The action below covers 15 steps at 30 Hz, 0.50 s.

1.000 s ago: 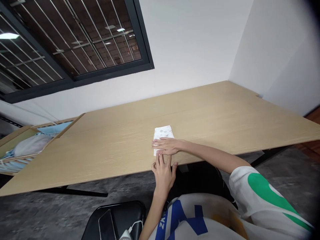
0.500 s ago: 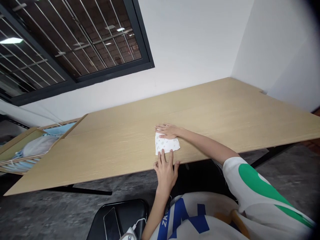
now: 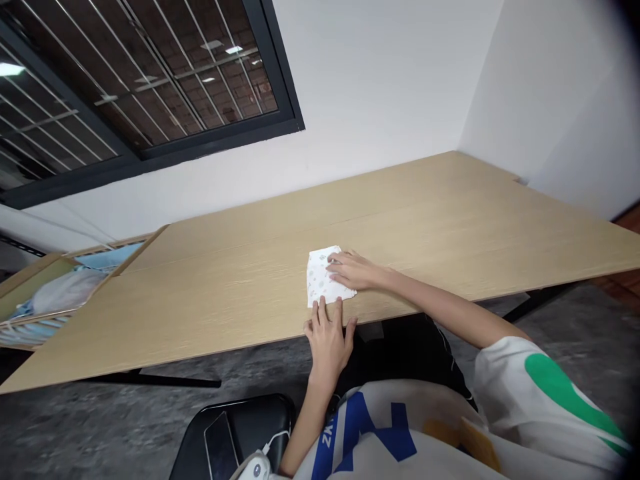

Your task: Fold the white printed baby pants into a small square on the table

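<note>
A small white cloth [image 3: 318, 277] with a light printed pattern lies folded flat on the wooden table [image 3: 225, 287], near its front edge. My right hand [image 3: 353, 269] rests on the cloth's right side, fingers stretched out and pointing left, covering part of it. At the near edge of the cloth is my left hand [image 3: 329, 340], its fingers spread and the fingertips touching or just beside the fabric. Neither hand grips anything.
On the left end of the table stands a wooden crib-like box [image 3: 107, 287] with blue and white fabric inside. A black chair [image 3: 270, 420] below holds a phone [image 3: 220, 447] and a white device [image 3: 255, 468] with a cable. A barred window [image 3: 150, 80] is in the wall behind.
My right hand has slid from the far edge of the cloth toward its right side, uncovering the top. My left hand has stayed at the near edge. The view has shifted slightly.
</note>
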Each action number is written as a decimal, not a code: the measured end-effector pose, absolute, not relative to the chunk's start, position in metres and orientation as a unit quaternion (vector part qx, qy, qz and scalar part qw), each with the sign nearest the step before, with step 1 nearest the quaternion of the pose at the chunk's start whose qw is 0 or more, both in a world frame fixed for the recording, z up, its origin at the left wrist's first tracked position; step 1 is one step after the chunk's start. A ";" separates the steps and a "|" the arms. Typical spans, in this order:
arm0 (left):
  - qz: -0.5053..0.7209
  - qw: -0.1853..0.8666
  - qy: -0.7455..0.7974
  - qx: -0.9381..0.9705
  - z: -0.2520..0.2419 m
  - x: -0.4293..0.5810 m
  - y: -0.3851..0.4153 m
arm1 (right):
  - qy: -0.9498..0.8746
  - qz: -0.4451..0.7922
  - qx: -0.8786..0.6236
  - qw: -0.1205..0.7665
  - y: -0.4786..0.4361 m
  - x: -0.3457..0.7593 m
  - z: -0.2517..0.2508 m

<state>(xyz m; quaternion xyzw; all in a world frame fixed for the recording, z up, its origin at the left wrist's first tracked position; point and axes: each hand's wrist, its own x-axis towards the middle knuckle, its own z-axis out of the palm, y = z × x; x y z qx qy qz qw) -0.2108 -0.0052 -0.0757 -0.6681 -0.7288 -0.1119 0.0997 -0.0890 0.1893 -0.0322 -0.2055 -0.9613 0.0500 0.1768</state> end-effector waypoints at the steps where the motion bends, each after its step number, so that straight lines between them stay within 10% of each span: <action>1: -0.115 0.097 -0.728 -0.669 -0.075 -0.211 -0.005 | -0.964 0.074 -0.194 0.166 0.181 -0.079 -0.034; 15: -0.120 -0.022 -0.689 -0.714 -0.027 -0.219 -0.044 | -0.956 0.109 -0.176 0.208 0.092 -0.013 -0.079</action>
